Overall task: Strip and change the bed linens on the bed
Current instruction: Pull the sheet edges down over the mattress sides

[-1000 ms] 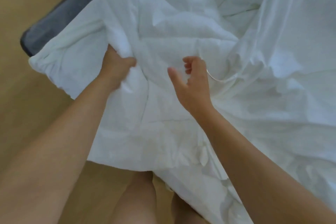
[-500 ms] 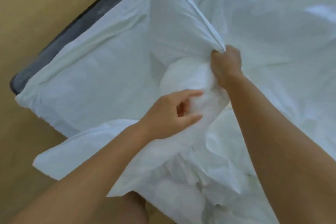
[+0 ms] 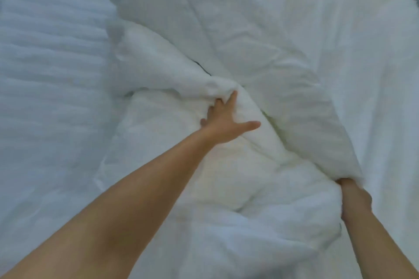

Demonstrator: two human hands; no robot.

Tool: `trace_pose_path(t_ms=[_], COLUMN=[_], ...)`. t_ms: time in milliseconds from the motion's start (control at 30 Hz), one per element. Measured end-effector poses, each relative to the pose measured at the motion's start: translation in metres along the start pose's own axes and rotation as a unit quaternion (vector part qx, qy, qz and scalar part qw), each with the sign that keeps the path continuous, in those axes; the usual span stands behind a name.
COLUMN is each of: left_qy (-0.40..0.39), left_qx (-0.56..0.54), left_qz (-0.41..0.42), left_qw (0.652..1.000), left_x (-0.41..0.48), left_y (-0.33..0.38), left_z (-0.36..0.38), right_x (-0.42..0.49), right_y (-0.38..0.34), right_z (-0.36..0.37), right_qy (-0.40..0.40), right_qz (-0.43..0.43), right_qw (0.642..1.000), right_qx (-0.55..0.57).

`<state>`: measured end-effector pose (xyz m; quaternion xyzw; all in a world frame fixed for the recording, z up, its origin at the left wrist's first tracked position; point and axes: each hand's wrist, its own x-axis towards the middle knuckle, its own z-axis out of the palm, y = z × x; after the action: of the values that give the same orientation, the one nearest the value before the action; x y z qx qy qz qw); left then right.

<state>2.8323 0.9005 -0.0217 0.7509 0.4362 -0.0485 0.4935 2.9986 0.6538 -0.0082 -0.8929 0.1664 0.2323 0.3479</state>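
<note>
White duvet (image 3: 238, 176), left hand (image 3: 224, 122) touching — right hand (image 3: 354, 197) half-buried

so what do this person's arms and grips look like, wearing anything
Both forearms are bare, with no sleeves in view. The left grip shows no glove, ring or watch, and its wrist is bare. The right grip is partly hidden by the white bedding; what shows has no glove or wristband.
</note>
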Motion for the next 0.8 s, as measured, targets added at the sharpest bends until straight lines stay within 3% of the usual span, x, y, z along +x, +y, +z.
trace_pose_path(t_ms=[100,267,500,733,800], left_qy=[-0.045,-0.042,0.019,0.098,0.123], left_qx=[0.123,0.208,0.108,0.150,0.150], left_qz=[0.028,0.057,0.109,0.071,0.066], left_qw=[0.991,0.976,0.988,0.981,0.979], left_x=[0.006,-0.001,-0.022,-0.060,-0.071], left_y=[0.017,0.008,-0.012,-0.083,-0.106], left_z=[0.065,0.101,0.052,-0.028,-0.047], right_x=[0.021,0.029,-0.013,-0.081,-0.110], right_y=[0.040,0.042,0.016,-0.030,-0.039], right_z=[-0.011,0.014,0.055,0.119,0.145], right_qy=[-0.030,-0.024,0.044,-0.032,-0.093], right_qz=[0.044,-0.013,-0.192,-0.268,-0.309], right_qw=[0.997,0.999,0.970,0.930,0.915], right_qx=[0.061,0.018,-0.145,-0.251,-0.241])
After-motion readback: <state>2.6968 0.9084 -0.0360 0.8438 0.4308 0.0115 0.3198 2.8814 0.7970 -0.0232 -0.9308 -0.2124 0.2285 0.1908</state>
